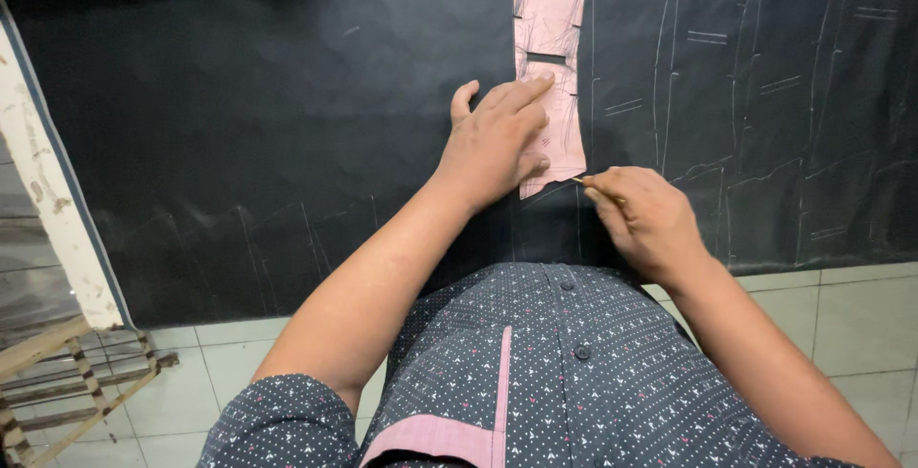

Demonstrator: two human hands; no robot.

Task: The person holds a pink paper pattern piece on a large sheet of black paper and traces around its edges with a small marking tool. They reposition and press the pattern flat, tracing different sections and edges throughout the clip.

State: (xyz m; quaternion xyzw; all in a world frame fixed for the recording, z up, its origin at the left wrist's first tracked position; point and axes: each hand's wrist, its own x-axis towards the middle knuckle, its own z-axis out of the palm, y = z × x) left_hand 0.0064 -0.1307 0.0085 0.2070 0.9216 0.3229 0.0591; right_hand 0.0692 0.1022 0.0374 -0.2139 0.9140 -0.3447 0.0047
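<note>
Head view: left hand (497, 138) lies flat, fingers spread, pressing a pink paper pattern piece (549, 66) onto black cloth (239, 95) that covers the counter. The pattern sits at the upper middle of the cloth, its lower half under the palm, its top end free. Right hand (645, 219) has its grip pressed together on a thin piece of chalk (580, 180), tip touching the cloth right at the pattern's lower right corner.

Step in hand, by my read: tracing the pattern outline, now at the bottom edge. The next move likely calls for steady downward pressure from the left hand so the paper doesn't slide, with the chalk kept tight to the paper edge.

Count: one pattern piece, one chalk, one cloth, two hands. Chalk outlines (727, 95) already drawn to the right of the pattern, several panels, exact number hard to tell; fainter lines at lower left of the cloth.

Elsewhere: tiled floor (841, 315) below the counter edge, one wooden rack (76, 372) at lower left, dotted dark shirt (574, 382) with pink trim.
</note>
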